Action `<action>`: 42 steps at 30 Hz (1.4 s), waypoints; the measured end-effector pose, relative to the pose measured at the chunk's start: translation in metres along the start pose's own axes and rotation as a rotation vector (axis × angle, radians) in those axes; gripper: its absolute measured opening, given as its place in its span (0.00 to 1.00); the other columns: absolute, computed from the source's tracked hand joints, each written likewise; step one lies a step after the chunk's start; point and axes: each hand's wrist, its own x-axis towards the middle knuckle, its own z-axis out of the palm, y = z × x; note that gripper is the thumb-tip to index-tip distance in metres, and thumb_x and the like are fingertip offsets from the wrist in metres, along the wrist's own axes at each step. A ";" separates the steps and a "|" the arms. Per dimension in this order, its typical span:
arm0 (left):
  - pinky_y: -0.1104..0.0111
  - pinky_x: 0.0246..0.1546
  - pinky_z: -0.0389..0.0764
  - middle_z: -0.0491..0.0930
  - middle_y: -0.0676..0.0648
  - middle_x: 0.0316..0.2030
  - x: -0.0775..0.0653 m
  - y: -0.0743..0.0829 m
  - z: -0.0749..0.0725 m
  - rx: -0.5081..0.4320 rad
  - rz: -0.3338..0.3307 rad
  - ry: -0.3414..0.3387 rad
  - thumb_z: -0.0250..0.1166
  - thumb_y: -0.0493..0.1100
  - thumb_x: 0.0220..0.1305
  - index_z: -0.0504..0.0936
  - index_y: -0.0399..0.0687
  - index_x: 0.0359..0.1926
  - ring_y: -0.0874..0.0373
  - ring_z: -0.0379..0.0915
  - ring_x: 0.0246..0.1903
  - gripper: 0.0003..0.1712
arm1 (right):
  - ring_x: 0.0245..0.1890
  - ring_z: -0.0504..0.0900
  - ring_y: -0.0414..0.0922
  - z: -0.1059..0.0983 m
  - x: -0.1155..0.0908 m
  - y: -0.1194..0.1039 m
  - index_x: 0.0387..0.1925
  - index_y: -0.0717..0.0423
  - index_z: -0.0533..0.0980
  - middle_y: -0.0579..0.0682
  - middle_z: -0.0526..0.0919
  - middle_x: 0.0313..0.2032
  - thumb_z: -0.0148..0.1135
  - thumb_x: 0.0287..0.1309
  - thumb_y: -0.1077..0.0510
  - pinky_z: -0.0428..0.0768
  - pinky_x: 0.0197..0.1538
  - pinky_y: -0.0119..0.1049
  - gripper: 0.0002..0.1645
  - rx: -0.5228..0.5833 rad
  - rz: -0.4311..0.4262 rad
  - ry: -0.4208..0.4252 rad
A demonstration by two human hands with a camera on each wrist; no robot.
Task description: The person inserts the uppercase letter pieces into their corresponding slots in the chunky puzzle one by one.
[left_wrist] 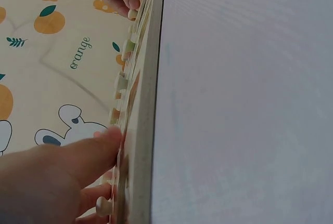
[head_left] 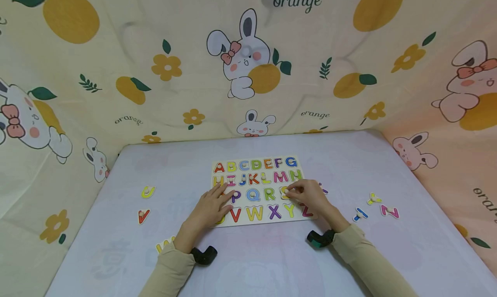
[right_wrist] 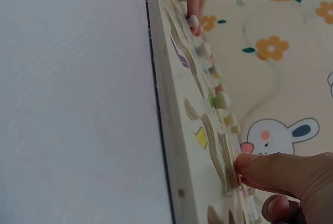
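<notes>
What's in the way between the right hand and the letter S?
Nothing visible: the right hand pinches the knob on the letter S. The left hand rests farther left on the board, clear of it.

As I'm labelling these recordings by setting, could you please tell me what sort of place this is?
Probably a tabletop recording booth: a pale table, a rabbit-printed backdrop on three sides, and an alphabet board.
</notes>
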 end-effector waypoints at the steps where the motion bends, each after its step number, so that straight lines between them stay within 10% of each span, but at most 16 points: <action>1: 0.43 0.70 0.59 0.57 0.43 0.74 0.000 0.000 0.000 -0.003 0.003 0.002 0.53 0.55 0.70 0.66 0.55 0.69 0.42 0.48 0.75 0.29 | 0.30 0.69 0.42 0.001 0.000 0.000 0.40 0.57 0.85 0.49 0.75 0.25 0.70 0.54 0.53 0.63 0.29 0.27 0.15 0.004 0.004 -0.002; 24: 0.44 0.72 0.56 0.55 0.45 0.75 0.001 0.005 -0.002 0.018 -0.030 -0.016 0.53 0.58 0.69 0.65 0.56 0.70 0.44 0.46 0.76 0.31 | 0.30 0.69 0.41 0.003 0.000 0.000 0.43 0.54 0.84 0.47 0.73 0.24 0.68 0.55 0.51 0.63 0.30 0.28 0.16 -0.042 0.010 -0.019; 42: 0.43 0.71 0.58 0.56 0.44 0.74 0.001 0.003 0.002 0.011 -0.019 0.004 0.54 0.58 0.69 0.66 0.55 0.70 0.43 0.47 0.76 0.31 | 0.27 0.68 0.42 -0.052 -0.038 0.034 0.45 0.61 0.82 0.49 0.74 0.23 0.67 0.56 0.57 0.62 0.28 0.28 0.16 -0.106 0.014 0.071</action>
